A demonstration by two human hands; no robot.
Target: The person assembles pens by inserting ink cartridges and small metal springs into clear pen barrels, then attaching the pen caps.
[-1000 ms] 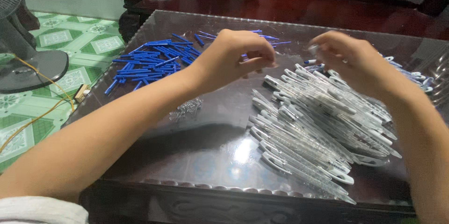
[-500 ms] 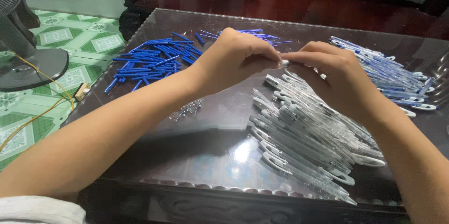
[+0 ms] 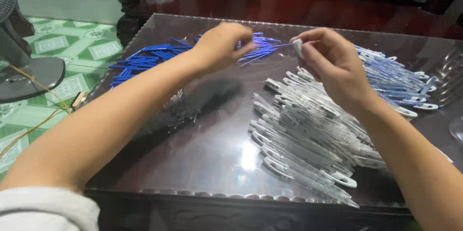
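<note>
The right hand [image 3: 333, 64] pinches the capped end of a clear plastic pen barrel [image 3: 297, 46] between thumb and forefinger, holding it raised above the tabletop [image 3: 217, 149]. The left hand [image 3: 224, 45] is closed around a thin blue refill [image 3: 267, 51], its tip aimed at the barrel's end; the two parts are nearly in line, apparently so one can slide into the other.

Below the right hand lies a heap of clear barrels [image 3: 304, 134]: slim, translucent tubes with white clip ends, fanned in one direction. Behind the left hand a spread of blue refills [image 3: 144, 57] lies loose, thin and straight. To the far right sits a stack of barrels with blue cores [image 3: 395, 81]. A small cluster of metal springs [image 3: 181, 108] lies near the left forearm. The tabletop is dark, glossy and reflective.
</note>
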